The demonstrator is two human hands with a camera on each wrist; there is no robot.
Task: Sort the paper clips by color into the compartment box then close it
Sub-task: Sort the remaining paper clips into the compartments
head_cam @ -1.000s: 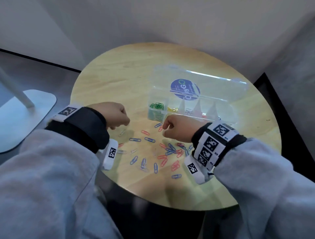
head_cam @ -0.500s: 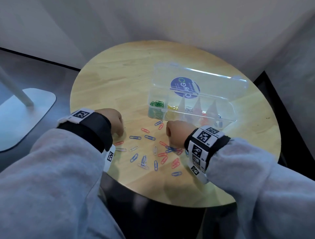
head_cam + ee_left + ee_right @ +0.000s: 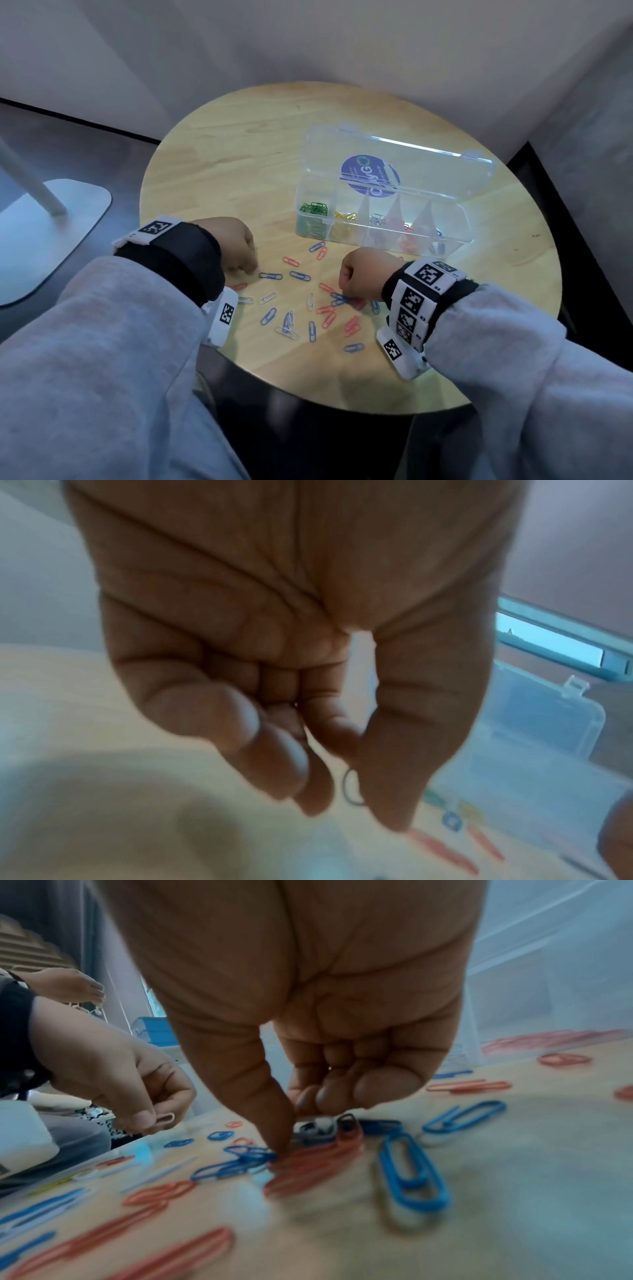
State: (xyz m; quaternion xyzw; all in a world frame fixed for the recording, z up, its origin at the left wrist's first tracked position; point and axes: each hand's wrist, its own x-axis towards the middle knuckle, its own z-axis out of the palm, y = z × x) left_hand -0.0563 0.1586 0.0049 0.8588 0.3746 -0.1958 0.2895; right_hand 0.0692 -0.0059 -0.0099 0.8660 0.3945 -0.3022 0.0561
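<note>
Blue and red clips [image 3: 310, 301] lie scattered on the table [image 3: 219, 164], just in front of the open box [image 3: 383, 236], which holds green, yellow, silver and red clips in separate compartments. Left hand [image 3: 236, 245] pinches a pale clip [image 3: 166, 1118]. Right hand [image 3: 363, 274], fingers curled, presses its thumb tip on a blue-and-red clip cluster [image 3: 274, 1161]; whether it grips one, I cannot tell.

Left hand [image 3: 236, 245] fingertips: hidden, head view.
Clear plastic compartment box [image 3: 534, 739]: blurred, cut off, L wrist view.
Right hand [image 3: 308, 1010] grip: unclear.
</note>
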